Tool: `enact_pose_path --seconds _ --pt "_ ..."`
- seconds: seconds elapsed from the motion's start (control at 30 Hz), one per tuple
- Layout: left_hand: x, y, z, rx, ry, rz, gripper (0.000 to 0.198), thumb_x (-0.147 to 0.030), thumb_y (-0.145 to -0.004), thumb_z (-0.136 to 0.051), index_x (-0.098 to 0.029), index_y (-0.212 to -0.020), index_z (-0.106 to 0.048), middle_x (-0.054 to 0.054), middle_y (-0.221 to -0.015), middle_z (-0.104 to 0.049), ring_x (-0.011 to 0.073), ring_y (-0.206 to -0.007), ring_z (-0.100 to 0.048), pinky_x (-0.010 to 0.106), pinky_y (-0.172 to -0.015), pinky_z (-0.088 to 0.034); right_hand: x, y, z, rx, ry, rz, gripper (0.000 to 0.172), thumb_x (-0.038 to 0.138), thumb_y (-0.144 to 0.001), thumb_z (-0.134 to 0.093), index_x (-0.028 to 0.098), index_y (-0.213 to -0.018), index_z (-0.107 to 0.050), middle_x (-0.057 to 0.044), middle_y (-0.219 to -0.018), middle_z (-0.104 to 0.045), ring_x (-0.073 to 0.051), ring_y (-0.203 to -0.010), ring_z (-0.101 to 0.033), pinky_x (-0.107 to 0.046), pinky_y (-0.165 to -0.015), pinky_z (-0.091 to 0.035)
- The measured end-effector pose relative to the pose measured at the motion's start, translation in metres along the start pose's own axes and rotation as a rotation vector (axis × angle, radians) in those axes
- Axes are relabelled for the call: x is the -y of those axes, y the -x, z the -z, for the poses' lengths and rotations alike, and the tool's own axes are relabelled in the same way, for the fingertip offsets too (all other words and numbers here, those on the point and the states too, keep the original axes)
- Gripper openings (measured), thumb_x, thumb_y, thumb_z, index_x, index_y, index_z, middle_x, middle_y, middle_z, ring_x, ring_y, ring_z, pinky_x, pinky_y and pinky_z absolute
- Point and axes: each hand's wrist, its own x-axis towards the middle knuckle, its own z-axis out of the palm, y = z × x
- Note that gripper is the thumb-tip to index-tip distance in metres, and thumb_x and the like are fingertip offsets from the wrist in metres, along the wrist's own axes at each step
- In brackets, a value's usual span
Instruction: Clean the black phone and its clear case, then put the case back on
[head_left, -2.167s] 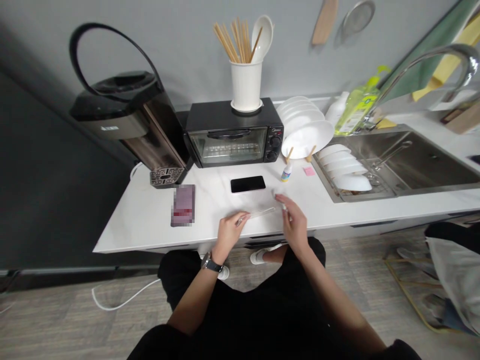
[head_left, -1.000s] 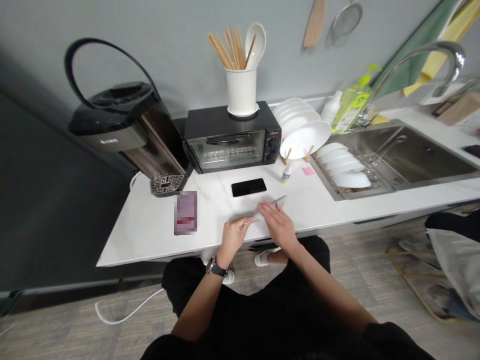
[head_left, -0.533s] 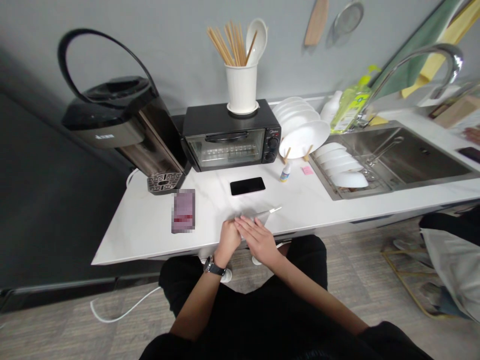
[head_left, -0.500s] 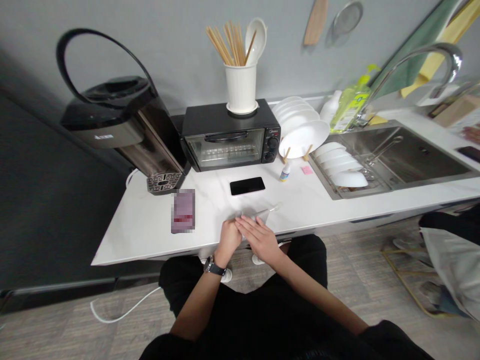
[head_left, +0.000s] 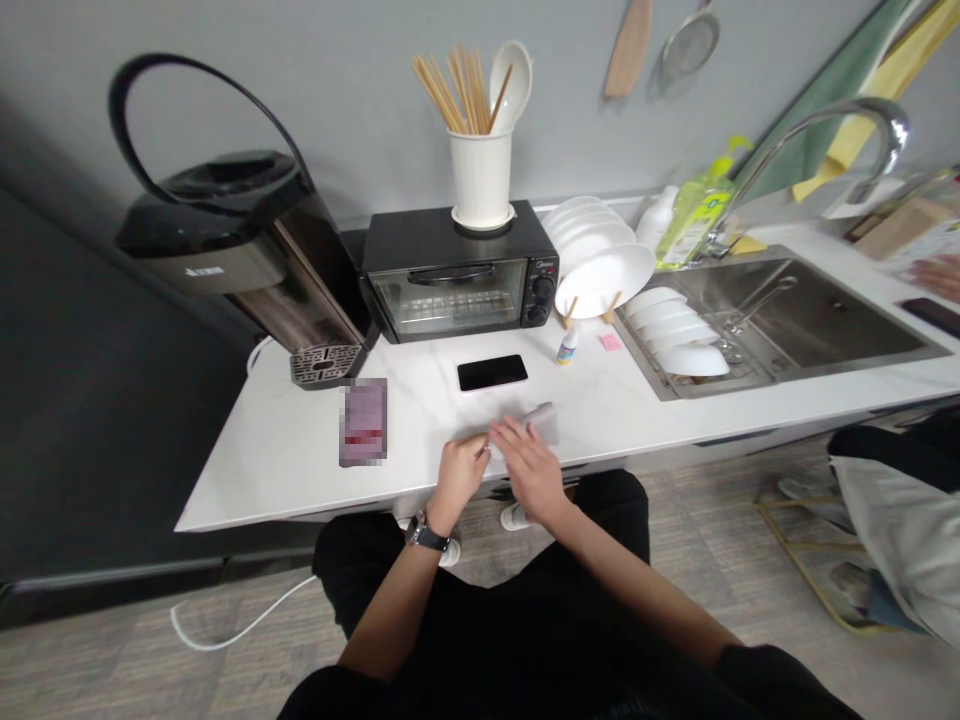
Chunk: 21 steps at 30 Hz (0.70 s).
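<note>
Left hand [head_left: 459, 478] was above the front edge of the white marbled countertop [head_left: 420, 400], fingers curled, pinching a slim rod [head_left: 484, 450]; only a short bit showed at the fingertips, rest hidden, material unclear. Right hand [head_left: 531, 465] was just beside it, fingers straight and side by side, over a grey cloth [head_left: 541, 420] that stuck out past them, slightly blurred. Thumb hidden, so couldn't tell whether the right hand was gripping the cloth or just pressing on it. Black smartphone [head_left: 493, 373] lay flat beyond the hands, screen dark. Small white dropper bottle [head_left: 568, 346] stood upright right of the phone, pink sticky note [head_left: 610, 342] near it. Black toaster oven [head_left: 459, 270] sat behind the phone.
</note>
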Motion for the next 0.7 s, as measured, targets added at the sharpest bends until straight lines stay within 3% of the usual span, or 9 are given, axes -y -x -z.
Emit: enact_pose_path --seconds 0.1,0.17,0.27,0.37,0.47,0.6,0.7 --pt "0.007 0.002 0.0 0.001 -0.04 0.006 0.031 -0.003 -0.087 -0.057 -0.019 -0.063 -0.068 0.007 -0.063 -0.073 0.0196 -0.056 -0.067 0.03 -0.059 -0.055 0.025 -0.002 -0.013 0.064 -0.033 0.086 0.058 0.007 -0.104 -0.036 0.014 -0.16 -0.046 -0.013 -0.156 -0.06 -0.022 -0.155 -0.045 -0.048 -0.129 -0.038" --pt "0.008 0.002 0.0 -0.001 -0.044 0.004 0.031 -0.003 -0.087 -0.057 -0.018 -0.062 -0.068 0.007 -0.062 -0.072 0.019 -0.054 -0.066 0.029 -0.058 -0.054 0.023 -0.002 -0.012 0.089 -0.027 0.118 0.059 0.006 -0.104 -0.035 0.014 -0.162 -0.044 -0.013 -0.158 -0.058 -0.021 -0.156 -0.043 -0.048 -0.129 -0.038" --pt "0.003 0.0 0.0 -0.001 -0.026 -0.008 0.026 -0.008 -0.095 -0.059 -0.018 -0.078 -0.076 0.007 -0.074 -0.078 0.0193 -0.064 -0.073 0.029 -0.067 -0.058 -0.008 0.001 0.004 0.079 0.019 0.077 0.064 0.004 -0.104 -0.035 0.017 -0.166 -0.037 -0.012 -0.158 -0.058 -0.022 -0.156 -0.043 -0.05 -0.13 -0.037" --pt "-0.003 -0.002 0.0 -0.008 0.055 -0.031 0.019 -0.019 -0.101 -0.063 -0.021 -0.103 -0.082 0.006 -0.099 -0.084 0.0207 -0.087 -0.08 0.029 -0.08 -0.063 -0.046 0.007 0.026 0.012 0.087 -0.068 0.065 0.005 -0.104 -0.037 0.021 -0.168 -0.034 -0.012 -0.157 -0.059 -0.025 -0.157 -0.043 -0.055 -0.129 -0.037" --pt "-0.006 -0.003 -0.001 -0.03 0.116 -0.051 0.02 -0.022 -0.103 -0.064 -0.024 -0.113 -0.081 0.005 -0.109 -0.084 0.0212 -0.095 -0.081 0.03 -0.084 -0.064 -0.062 0.009 0.036 -0.021 0.114 -0.139 0.066 0.005 -0.105 -0.038 0.023 -0.168 -0.034 -0.011 -0.159 -0.058 -0.027 -0.158 -0.04 -0.058 -0.128 -0.037" --pt "-0.003 -0.002 -0.001 -0.03 0.011 -0.065 0.02 -0.016 -0.101 -0.063 -0.022 -0.106 -0.082 0.006 -0.102 -0.085 0.0204 -0.086 -0.081 0.029 -0.079 -0.063 -0.031 0.004 0.019 -0.024 0.076 -0.089 0.066 0.006 -0.105 -0.038 0.022 -0.169 -0.032 -0.011 -0.159 -0.057 -0.027 -0.16 -0.036 -0.058 -0.128 -0.037" --pt "0.002 0.0 -0.001 -0.03 -0.082 -0.06 0.027 -0.004 -0.093 -0.06 -0.017 -0.078 -0.077 0.006 -0.075 -0.08 0.0194 -0.063 -0.073 0.028 -0.063 -0.056 0.004 0.002 -0.001 0.027 0.003 0.023 0.064 0.007 -0.105 -0.037 0.018 -0.168 -0.033 -0.011 -0.158 -0.058 -0.025 -0.159 -0.038 -0.053 -0.129 -0.037"
